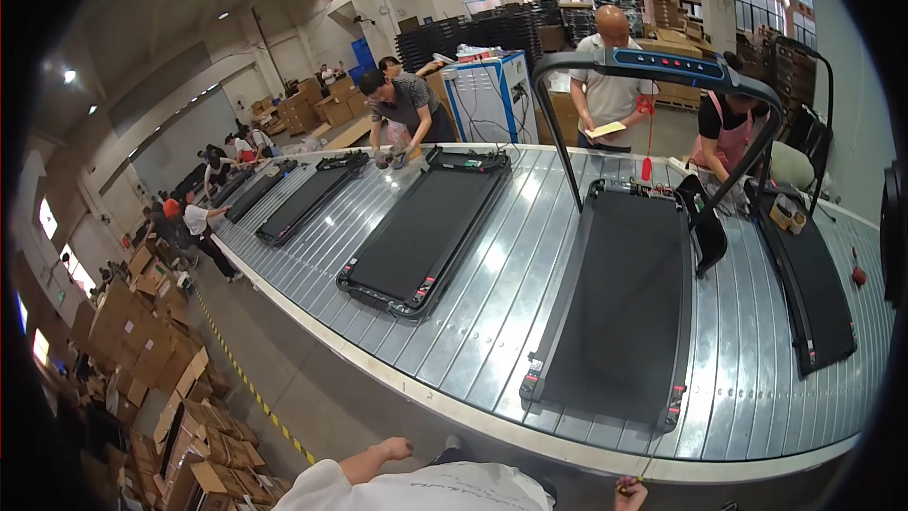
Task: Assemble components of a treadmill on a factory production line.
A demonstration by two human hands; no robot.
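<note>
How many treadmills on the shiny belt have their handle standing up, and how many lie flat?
Treadmills with the handle frame up: 2
Treadmills lying flat: 3
Total: 5
At the far left end of the conveyor, things are too small to tell.

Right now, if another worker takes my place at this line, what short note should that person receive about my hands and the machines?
Left hand: a loose fist at the hip, holding nothing visible. Right hand: at the lower edge, seems to grip a small yellowish item; unclear. Nearest thing: black treadmill with raised blue-topped console frame, flat on the ribbed grey metal conveyor, not touched. Flat black treadmill lies to its left; other people work at the far side. What is done or left cannot be told.
</note>
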